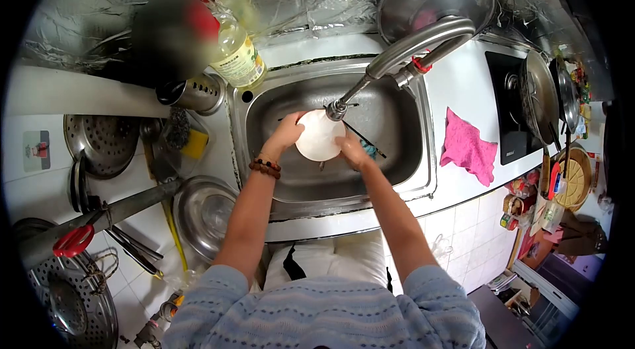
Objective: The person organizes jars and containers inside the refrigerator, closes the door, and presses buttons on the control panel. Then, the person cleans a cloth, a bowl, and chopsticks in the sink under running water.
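A round white dish [319,137] is held between my two hands over the steel sink [278,192], right under the faucet head [336,110]. My left hand [287,132], with beaded bracelets on the wrist, grips the dish's left edge. On the dish's lower right edge, my right hand [350,149] closes with its thumb on the inner face. Dark chopsticks [365,139] lie in the sink behind and to the right of the dish, beside a small bluish item partly hidden by my right hand.
A pink cloth [468,147] lies on the counter right of the sink, before the black stove [506,108]. A large metal bowl [436,2] leans behind the curved faucet. Left of the sink stand a detergent bottle [239,58], a perforated metal holder [202,94] and a yellow sponge [195,144].
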The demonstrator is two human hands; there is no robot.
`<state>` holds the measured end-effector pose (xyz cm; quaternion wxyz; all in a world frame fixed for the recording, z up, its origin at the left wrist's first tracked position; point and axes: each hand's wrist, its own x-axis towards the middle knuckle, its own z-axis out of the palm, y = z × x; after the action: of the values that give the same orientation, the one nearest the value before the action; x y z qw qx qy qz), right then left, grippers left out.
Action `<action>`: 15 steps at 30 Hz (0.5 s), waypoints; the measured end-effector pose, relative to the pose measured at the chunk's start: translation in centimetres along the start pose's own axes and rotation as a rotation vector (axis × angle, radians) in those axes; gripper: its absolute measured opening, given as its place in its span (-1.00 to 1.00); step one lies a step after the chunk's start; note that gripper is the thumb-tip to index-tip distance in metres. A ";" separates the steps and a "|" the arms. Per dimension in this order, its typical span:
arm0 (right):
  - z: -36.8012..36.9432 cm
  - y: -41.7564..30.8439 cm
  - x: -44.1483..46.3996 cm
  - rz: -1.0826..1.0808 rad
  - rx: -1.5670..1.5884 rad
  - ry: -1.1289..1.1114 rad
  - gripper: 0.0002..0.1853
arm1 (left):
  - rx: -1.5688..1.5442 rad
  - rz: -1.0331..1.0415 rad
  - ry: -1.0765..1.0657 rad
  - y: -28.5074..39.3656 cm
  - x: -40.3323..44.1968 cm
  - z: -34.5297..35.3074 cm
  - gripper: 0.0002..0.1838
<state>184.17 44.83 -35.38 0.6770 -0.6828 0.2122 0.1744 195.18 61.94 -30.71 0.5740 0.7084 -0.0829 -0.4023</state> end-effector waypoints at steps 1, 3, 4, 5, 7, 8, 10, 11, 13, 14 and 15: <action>1.2 -1.3 -1.5 0.055 0.354 0.046 -0.49 | -0.071 -0.042 0.042 -0.5 0.3 0.1 -0.55; 1.3 -3.4 -2.9 0.059 0.626 0.059 -0.35 | -0.101 -0.035 0.156 -1.3 0.0 1.2 -0.57; 1.3 -2.8 -2.4 0.064 0.626 0.056 -0.35 | -0.124 -0.027 0.269 -1.5 -0.4 2.1 -0.59; 1.3 -2.0 -1.5 0.041 0.574 0.129 -0.39 | 0.089 0.120 0.496 -1.6 -0.9 3.2 -0.64; 1.2 -1.1 -0.3 0.017 0.522 0.203 -0.42 | 0.417 0.382 0.575 1.1 -3.3 4.7 -0.66; 1.4 -0.8 0.0 0.005 0.550 0.227 -0.45 | 0.745 0.642 0.637 2.0 -4.1 5.4 -0.68; 2.2 -2.0 -0.8 0.001 0.582 0.247 -0.47 | 0.814 0.598 0.493 -0.2 -3.4 6.2 -0.71; 2.5 -3.5 -1.7 0.064 0.617 0.268 -0.47 | 1.041 0.593 0.387 -0.4 -2.8 6.0 -0.70; 2.6 -3.7 -1.7 0.131 0.651 0.296 -0.47 | 1.157 0.525 0.104 0.3 -1.7 5.7 -0.62; 2.6 -2.2 -0.8 0.069 0.629 0.289 -0.48 | 1.152 0.520 0.097 0.1 -1.5 5.8 -0.62; 2.6 -2.0 -0.3 0.002 0.606 0.278 -0.50 | 1.013 0.379 -0.118 -0.3 -1.2 5.7 -0.60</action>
<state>185.09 47.40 -33.55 0.8136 -0.4675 0.3454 0.0092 190.47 58.47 -30.50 0.2176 0.8451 -0.4250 -0.2406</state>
